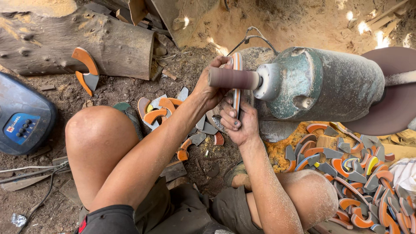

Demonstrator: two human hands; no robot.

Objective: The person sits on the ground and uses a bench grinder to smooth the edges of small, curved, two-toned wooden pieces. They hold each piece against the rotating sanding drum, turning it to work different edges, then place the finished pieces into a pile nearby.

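Down on a sawdust-strewn dirt floor, a person sits with knees spread, both hands gripping one curved orange-and-grey piece (236, 82) and holding it edge-on against the brown sanding drum (233, 79) that juts from a dusty green motor (323, 84). Seen from the head camera, the left hand (210, 89) is closed around the upper part of the piece, just beside the drum; the right hand (238, 123) is closed around its lower end, fingers curled under. A heap of similar curved pieces (359, 173) lies by the right knee, and a smaller scatter (167, 115) lies between the knees and a thick log (82, 41). One more curved piece (86, 69) leans against that log. A blue box with knobs (24, 115) sits at far left.
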